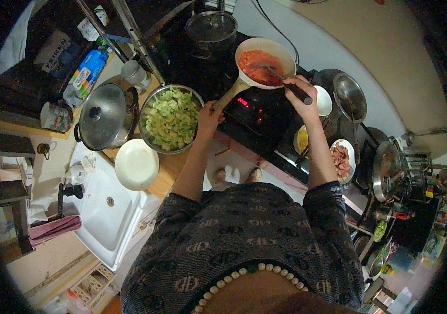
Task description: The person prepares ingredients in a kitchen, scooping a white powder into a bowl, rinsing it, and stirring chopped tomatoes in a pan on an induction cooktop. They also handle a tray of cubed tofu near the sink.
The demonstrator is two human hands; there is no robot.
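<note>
My left hand (209, 117) grips the handle of a light-coloured saucepan (241, 81), which is over the dark cooktop (247, 112) with its lit red display. Chunky red sauce (261, 67), seemingly tomato, covers the saucepan's bottom. In my right hand (304, 92) is a metal utensil with a dark handle (300, 92); its far end rests in the sauce, its shape partly hidden. Just left of my left hand stands a steel bowl of chopped pale-green vegetable (172, 117). A white bowl (322, 101) is close to my right wrist.
A lidded pot (104, 115), a pale plate (137, 165) and a white sink (106, 219) lie to the left. Behind stands a glass-lidded pot (211, 29). On the right are a dish of sliced meat (341, 161), yellow food in a bowl (304, 138) and a steel bowl (349, 96).
</note>
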